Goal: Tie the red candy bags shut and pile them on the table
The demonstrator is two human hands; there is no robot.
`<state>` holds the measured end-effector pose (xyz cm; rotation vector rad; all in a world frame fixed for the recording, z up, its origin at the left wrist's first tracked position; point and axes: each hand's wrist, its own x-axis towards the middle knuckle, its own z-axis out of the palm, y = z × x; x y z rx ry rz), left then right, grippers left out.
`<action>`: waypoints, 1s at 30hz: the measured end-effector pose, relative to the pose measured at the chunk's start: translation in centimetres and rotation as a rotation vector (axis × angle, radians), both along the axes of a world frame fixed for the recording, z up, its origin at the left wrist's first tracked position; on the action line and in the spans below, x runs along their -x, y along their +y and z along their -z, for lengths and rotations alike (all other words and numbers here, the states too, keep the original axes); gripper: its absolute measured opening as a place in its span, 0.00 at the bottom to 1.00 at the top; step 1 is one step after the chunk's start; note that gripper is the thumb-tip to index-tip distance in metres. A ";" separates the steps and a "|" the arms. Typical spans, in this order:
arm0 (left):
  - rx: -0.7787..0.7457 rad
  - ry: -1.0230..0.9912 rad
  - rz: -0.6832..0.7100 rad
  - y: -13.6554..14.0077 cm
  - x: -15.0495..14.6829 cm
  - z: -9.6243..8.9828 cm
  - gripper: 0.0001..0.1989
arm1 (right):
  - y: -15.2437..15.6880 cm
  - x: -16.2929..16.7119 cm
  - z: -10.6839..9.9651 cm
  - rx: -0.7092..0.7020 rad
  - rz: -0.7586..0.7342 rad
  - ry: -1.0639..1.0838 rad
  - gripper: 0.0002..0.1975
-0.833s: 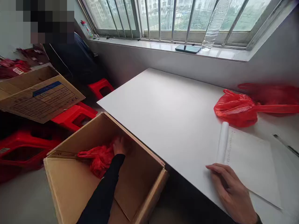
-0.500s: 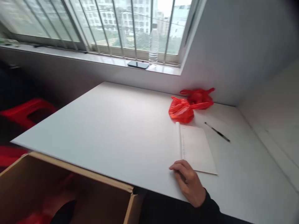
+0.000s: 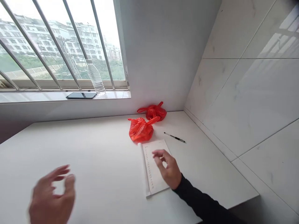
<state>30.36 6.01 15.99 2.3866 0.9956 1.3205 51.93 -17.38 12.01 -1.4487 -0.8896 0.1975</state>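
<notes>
White notepad (image 3: 153, 183) under the right hand (image 3: 171, 172), table (image 3: 98, 149) under the left hand (image 3: 50, 207) — from here both look loosely curled, narrow gap each.

- You are in a plain room corner fitted for writing; whether office, workshop or home, you cannot tell.
- Beneath your right hand (image 3: 167, 168) lies 1 notebook (image 3: 157, 180) with handwriting down its page, and beyond it to the right, 1 pen (image 3: 175, 137).
- Both hands are above 1 bare-topped white table (image 3: 98, 161).
- Beyond your left hand (image 3: 52, 197), metal bars (image 3: 102, 43) cross a window onto buildings (image 3: 37, 35) and greenery; the sill (image 3: 46, 97) bears 1 phone (image 3: 80, 95) and 1 clear bottle (image 3: 96, 80), everyday belongings.
- Beyond your right hand sit 2 red plastic bags (image 3: 141, 130).
- Right of that hand rises a glossy tiled wall (image 3: 233, 81).
</notes>
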 end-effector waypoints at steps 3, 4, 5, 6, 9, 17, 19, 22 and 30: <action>-0.120 0.083 0.033 -1.1 -2.1 1.2 0.14 | 3.3 -7.5 -1.2 0.056 0.174 0.034 0.19; -0.132 0.109 0.075 -1.2 -3.2 2.1 0.15 | 4.6 -9.4 -1.3 0.075 0.188 0.037 0.22; -0.123 0.135 0.109 -1.2 -4.3 3.0 0.16 | 5.9 -10.8 -1.2 0.096 0.188 0.038 0.26; -0.111 0.156 0.136 -1.2 -5.3 3.8 0.17 | 7.3 -11.8 -1.0 0.121 0.181 0.035 0.29; -0.078 0.196 0.172 -0.8 -7.3 5.4 0.19 | 11.4 -12.3 -0.1 0.188 0.164 0.022 0.32; -0.002 0.216 0.168 -0.6 -7.9 5.2 0.19 | 15.1 -11.4 -1.1 0.052 0.067 0.026 0.04; 0.017 0.178 0.149 -0.6 -7.8 5.0 0.19 | 12.9 -11.3 -2.0 -0.032 0.029 0.032 0.04; 0.052 0.091 0.097 -1.6 -7.7 4.0 0.17 | 7.8 -10.3 -2.5 -0.115 -0.077 0.040 0.07; 0.164 0.177 0.332 -11.4 -10.2 0.8 0.18 | -3.4 -7.0 1.9 -0.013 -0.232 0.076 0.09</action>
